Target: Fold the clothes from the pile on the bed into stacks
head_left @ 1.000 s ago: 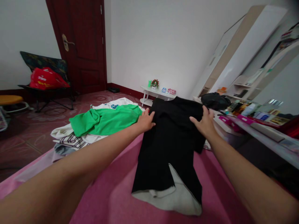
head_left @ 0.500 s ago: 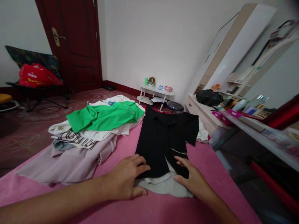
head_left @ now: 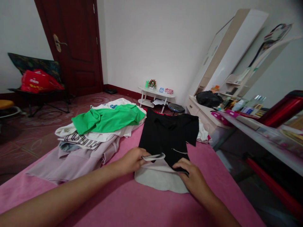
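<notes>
A black shirt with a pale grey underside lies spread on the pink bed cover. My left hand pinches the shirt's lower left hem and has lifted it, so the grey lining curls up. My right hand grips the lower right hem, fingers curled over the black cloth. Pale grey fabric shows between the two hands.
To the left lies a pile of clothes with a green shirt on top. At the right is a cluttered dresser. A small white table, a dark red door and a chair with a red bag stand behind.
A second ago both hands were at the shirt's shoulders; they came down to the bottom hem, and now they grip it and lift its edge away from me.
</notes>
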Tool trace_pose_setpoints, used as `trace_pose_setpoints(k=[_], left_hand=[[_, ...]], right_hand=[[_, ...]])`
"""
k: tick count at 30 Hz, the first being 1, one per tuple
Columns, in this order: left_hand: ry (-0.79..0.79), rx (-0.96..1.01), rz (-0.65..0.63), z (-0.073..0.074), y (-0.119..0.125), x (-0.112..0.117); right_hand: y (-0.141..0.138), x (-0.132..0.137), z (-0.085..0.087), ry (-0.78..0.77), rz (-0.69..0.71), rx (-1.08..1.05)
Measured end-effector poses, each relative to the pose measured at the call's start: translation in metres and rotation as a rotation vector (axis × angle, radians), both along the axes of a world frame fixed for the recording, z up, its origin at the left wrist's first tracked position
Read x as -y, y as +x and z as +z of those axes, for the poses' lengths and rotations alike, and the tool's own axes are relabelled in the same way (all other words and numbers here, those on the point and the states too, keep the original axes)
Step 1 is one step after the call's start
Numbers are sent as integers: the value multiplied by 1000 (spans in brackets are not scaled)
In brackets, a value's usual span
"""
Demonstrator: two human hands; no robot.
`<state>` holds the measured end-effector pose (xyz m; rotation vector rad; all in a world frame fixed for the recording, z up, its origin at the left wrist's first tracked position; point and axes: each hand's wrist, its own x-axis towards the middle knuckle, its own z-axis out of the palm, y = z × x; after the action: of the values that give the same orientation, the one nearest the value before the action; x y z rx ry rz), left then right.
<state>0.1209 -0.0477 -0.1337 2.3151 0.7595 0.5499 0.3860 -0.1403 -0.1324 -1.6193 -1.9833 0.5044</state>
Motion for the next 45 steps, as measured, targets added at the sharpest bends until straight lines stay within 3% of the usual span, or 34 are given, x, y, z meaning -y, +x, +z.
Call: trace_pose_setpoints(k=[2,4,8,10,14,17,21,25,27,32,36,39,42,45], left_hand=[[-185,194,70,0,-20,-5],[-260,296,179,2,-32,-4],[-165,350,297,11,-36,7],[-107,337,329,17,-34,11],[-18,332,457,20,-38,15],[33,305,506,17,-44,18],[140,200,422,18,-52,26],[287,87,280,24,-58,38],[336,-14,216,23,-60,42],[396,-189,177,12,-55,47],[369,13,251,15,-47,47],[292,177,216,22,-42,47],[263,112,117,24,-37,49],[250,-45,50,18,-33,52]], right_hand=[[12,18,1,-31,37,17],[23,32,-5,-27,10,59],[37,47,-17,-36,-113,169],[39,53,-15,-105,-67,227],[28,61,3,-229,103,241],[2,56,18,-186,73,167],[-47,35,22,-46,87,66],[-81,22,17,-151,267,62],[-87,18,15,-179,270,4],[-87,-7,1,-352,50,-439],[-100,-30,-7,-460,-165,-913],[-113,-42,-4,-508,-224,-1216],[-115,-50,0,-358,-224,-1287],[-105,-52,-5,-139,-219,-1036]])
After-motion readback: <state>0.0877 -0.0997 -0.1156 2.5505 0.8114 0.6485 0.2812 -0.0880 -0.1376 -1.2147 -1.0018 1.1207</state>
